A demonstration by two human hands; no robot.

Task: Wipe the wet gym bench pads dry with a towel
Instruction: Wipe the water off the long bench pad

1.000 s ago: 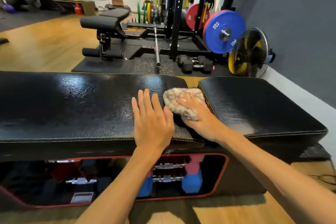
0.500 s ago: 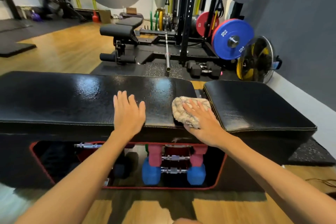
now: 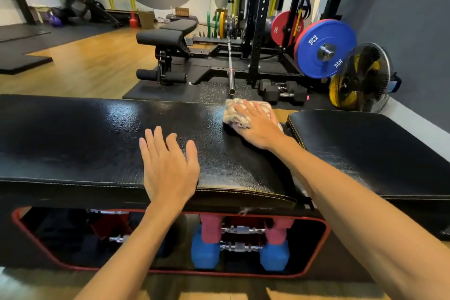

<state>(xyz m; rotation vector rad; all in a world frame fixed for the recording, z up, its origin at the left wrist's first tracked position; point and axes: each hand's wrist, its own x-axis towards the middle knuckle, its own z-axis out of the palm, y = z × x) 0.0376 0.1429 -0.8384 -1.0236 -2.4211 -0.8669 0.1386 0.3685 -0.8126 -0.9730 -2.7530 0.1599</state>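
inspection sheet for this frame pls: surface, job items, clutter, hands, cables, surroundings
Surface: long pad glossy, droplets visible mid-top; short pad to its right, across a gap.
Job's things: towel bunched at the long pad's far right corner.
Clutter: blue and pink dumbbells in the red-trimmed opening under the bench.
Hands: right hand flat on the towel, pressing; left hand flat on the long pad's front edge, holding nothing.
Cables: nothing seen.
Surroundings: wood floor, black mats, rack with barbell, blue 20 kg plate, floor fan, second bench.
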